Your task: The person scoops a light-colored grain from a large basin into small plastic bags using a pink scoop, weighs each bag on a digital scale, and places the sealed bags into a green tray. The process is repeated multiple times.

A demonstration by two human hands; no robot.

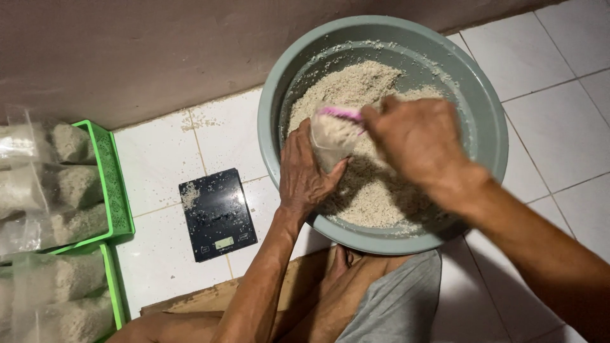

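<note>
Gripping one clear bag [330, 143], left hand [305, 171]; right hand [416, 143] fingers pinch one pink scoop [340, 113] (one basin [489, 127])

A: Where is passage open?
B: White tiled floor [546, 101] right of the grey basin [489, 108].
A: Obstructions?
B: Kitchen scale [217, 214] left of the basin; green trays [117, 190] of filled bags [63, 184] beyond; wall [127, 51] behind.

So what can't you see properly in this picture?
- Head view: the right hand covers whatever it holds at the pink rim of the small bag.
- The left hand hides the bag's lower part.
- The scale display is too small to read.
- The green trays with filled bags are cut off by the left edge.
- The grain kind is unclear.
</note>
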